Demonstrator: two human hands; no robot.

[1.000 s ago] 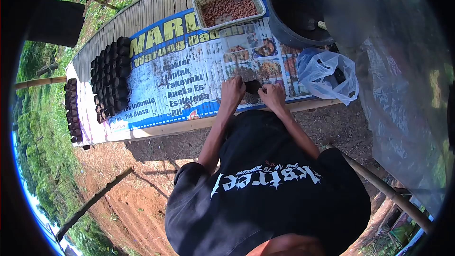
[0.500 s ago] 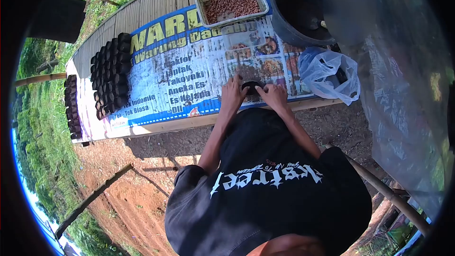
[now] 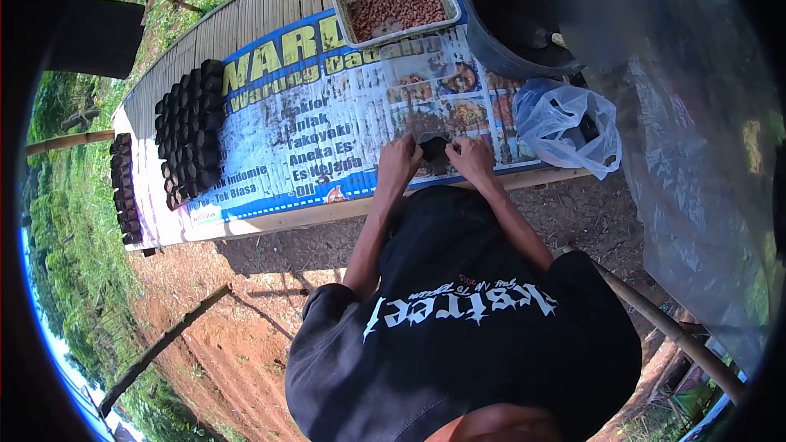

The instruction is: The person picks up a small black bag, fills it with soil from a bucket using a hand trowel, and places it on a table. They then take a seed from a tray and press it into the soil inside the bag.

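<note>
A small black plastic planting bag [image 3: 435, 149] stands at the near edge of the banner-covered table, its dark mouth facing up. My left hand [image 3: 399, 162] pinches its left rim with curled fingers. On the opposite side, my right hand [image 3: 472, 159] grips the right rim, fingers closed too. What is inside the bag is too dark to make out. Loose dark soil [image 3: 422, 121] is scattered on the banner just beyond my hands.
Rows of filled black bags [image 3: 192, 127] stand at the left, with another row [image 3: 123, 188] by the table's end. A tray of reddish-brown seeds [image 3: 340, 20], a big dark bucket [image 3: 483, 53] and a clear plastic bag [image 3: 602, 127] sit farther back and right.
My left fingers, stretched out earlier, are now curled in at the bag's rim. Both hands have shifted slightly to the rim's sides, and more of the bag's dark mouth shows.
</note>
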